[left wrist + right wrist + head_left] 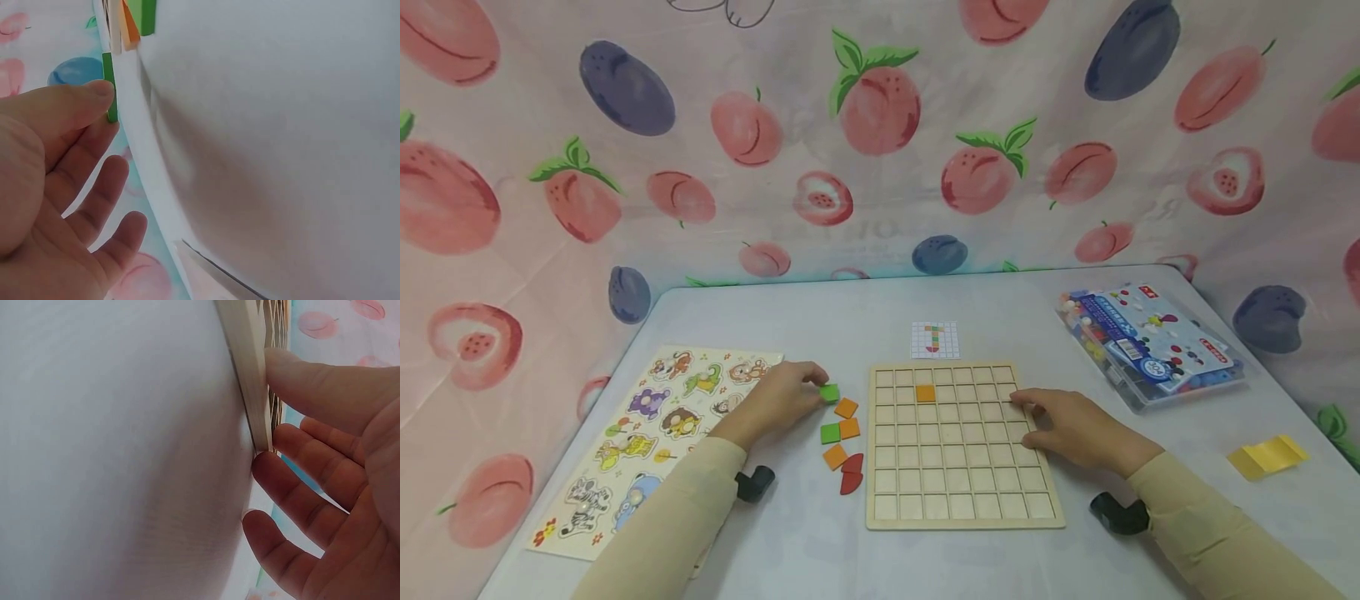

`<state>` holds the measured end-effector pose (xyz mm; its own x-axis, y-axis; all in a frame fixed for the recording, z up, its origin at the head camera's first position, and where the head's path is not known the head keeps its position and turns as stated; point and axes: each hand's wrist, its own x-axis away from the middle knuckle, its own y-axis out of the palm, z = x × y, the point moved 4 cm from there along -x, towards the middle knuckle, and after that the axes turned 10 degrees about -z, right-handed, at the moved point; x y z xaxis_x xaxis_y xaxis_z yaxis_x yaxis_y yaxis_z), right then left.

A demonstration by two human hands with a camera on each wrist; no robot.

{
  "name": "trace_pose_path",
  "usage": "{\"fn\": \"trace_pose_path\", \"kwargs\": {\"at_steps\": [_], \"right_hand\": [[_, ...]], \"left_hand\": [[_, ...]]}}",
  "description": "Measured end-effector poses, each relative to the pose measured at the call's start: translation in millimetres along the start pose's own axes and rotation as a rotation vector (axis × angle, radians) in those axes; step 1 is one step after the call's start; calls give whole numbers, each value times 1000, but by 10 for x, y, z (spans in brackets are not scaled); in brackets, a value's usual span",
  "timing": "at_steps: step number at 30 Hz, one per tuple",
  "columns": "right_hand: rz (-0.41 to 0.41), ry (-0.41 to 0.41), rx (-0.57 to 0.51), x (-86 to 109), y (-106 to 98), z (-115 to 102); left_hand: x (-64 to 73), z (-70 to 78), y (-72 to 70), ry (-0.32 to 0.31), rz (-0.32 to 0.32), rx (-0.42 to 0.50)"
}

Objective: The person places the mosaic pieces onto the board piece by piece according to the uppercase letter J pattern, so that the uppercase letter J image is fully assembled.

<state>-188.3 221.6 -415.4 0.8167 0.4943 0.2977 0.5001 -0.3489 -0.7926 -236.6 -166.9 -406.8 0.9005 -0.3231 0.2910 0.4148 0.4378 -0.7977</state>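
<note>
Thumb and forefinger of my left hand (782, 396) pinch a green square tile (110, 87), seen edge-on in the left wrist view. Just below it on the table lie loose orange tiles (846, 408), another green tile (830, 433) and red quarter-round pieces (851, 483). A wooden grid board (966, 528) lies flat to the right of these, with one orange tile (926, 393) in a cell of its upper part. My right hand (1071, 429) rests on the board's right edge, the thumb and some fingertips touching it, the fingers loosely extended.
A small pattern card (935, 340) with a coloured figure lies behind the board. To the left is an animal puzzle board (658, 417), partly under my left arm. A clear plastic box (1150, 337) stands at the back right, with a folded yellow paper (1267, 457) nearer.
</note>
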Motion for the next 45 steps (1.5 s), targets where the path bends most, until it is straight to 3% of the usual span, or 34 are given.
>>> {"fn": "trace_pose_path", "kwargs": {"at_steps": [23,45], "right_hand": [[0,1,3,8,3,-15],[1,33,-14,0,21,1]], "left_hand": [[-110,281,78,35,-9,0],[-219,523,212,73,-59,-1]]}}
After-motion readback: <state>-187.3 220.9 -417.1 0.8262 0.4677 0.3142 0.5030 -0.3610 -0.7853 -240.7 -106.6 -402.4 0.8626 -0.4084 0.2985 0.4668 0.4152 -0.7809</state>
